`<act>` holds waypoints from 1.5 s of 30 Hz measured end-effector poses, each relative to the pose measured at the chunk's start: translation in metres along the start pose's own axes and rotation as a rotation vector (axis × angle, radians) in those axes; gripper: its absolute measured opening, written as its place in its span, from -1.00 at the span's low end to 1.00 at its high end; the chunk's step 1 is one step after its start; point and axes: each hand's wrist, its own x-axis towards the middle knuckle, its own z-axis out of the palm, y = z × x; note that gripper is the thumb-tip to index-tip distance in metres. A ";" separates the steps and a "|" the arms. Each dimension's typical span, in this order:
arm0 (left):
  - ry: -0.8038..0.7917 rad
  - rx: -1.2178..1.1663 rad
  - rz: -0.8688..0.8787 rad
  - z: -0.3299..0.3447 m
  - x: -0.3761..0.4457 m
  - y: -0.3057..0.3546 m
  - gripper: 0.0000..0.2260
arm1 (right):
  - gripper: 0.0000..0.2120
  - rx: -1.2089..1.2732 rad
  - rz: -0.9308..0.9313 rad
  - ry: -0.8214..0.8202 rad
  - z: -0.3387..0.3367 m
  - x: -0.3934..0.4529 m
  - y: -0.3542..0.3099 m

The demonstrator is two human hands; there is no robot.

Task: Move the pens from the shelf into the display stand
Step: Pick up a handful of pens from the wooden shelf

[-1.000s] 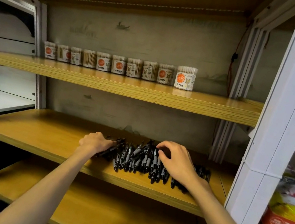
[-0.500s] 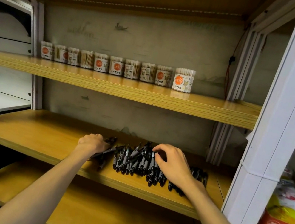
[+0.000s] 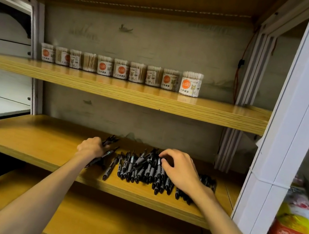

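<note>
- Frankly, I judge the job barely begun: nearly all the pens (image 3: 140, 168) lie in a loose heap on the shelf (image 3: 32, 136), toward its right end and close to the front edge.
- No display stand shows in my view, so I cannot say whether any pens have reached it.
- My left hand (image 3: 91, 147) is curled round a small bundle of pens at the heap's left side; their ends stick out past the knuckles toward the back wall and below the wrist toward the front edge.
- My right hand (image 3: 179, 170) rests on top of the heap with fingers bent, the fingertips (image 3: 162, 158) pinching at one pen near the back of the pile.
- What is left, as I read it: gather the rest of the heap, carry it off the shelf and slot it into the stand, most likely over several trips.
- Long axis: most pens run front to back across the shelf, roughly parallel, one end at the front edge and the other toward the wall. Which end is the tip I cannot tell.
- A few at the left lean diagonally, their far ends tilted right.
- More pens lie hidden behind my right wrist, toward the right front corner.
</note>
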 end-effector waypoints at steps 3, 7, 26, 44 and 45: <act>-0.010 -0.097 -0.037 0.001 0.005 -0.003 -0.61 | -0.81 0.000 0.001 0.001 -0.002 0.000 0.000; 0.056 -0.284 -0.058 0.003 0.012 -0.009 -0.60 | -0.82 -0.008 0.003 0.019 -0.005 -0.003 0.003; 0.240 -1.237 -0.143 0.019 0.033 -0.019 -0.73 | -0.83 0.000 0.005 0.028 -0.004 -0.005 0.006; 0.278 -1.125 0.085 0.022 0.005 -0.003 -0.85 | -0.81 -0.001 -0.014 0.019 0.004 0.000 -0.001; 0.285 -1.132 0.085 0.022 0.005 -0.003 -0.83 | -0.81 0.002 -0.015 0.020 0.005 0.000 -0.002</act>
